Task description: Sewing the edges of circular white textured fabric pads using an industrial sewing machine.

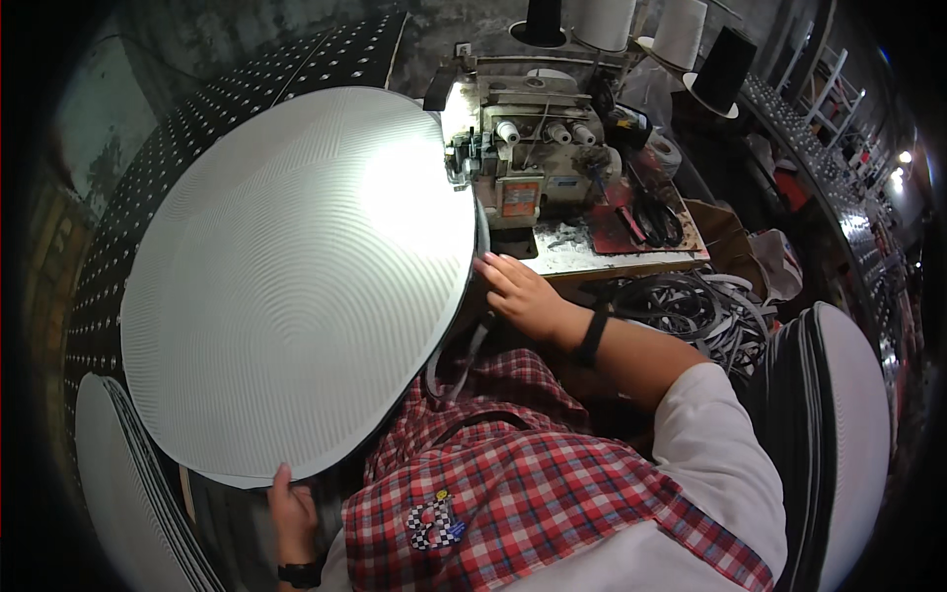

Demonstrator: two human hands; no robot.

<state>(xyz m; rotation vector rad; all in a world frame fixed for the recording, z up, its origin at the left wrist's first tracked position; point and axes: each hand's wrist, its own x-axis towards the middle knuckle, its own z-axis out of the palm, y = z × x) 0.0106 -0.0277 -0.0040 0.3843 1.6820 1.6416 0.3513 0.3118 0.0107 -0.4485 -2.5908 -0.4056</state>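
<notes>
A large round pale grey mat [286,306] with ribbed, curving lines lies in front of me, its upper right edge under the lit head of an industrial sewing machine [543,148]. At its lower edge my left hand [293,513] is closed on the rim, thumb on top and fingers partly hidden. My right hand [528,299] rests against the mat's right edge just below the machine, fingers stretched out and the thumb hidden. A narrow grey strip [483,229] runs beside that edge; a grey strip also hangs down near my lap.
Stacks of round mats stand at the lower left [148,483] and at the right [848,434]. Black and white thread cones [679,35] rise behind the machine. Dark-handled scissors [656,222] lie on a red pad. A heap of strip offcuts [705,316] sits below the table edge.
</notes>
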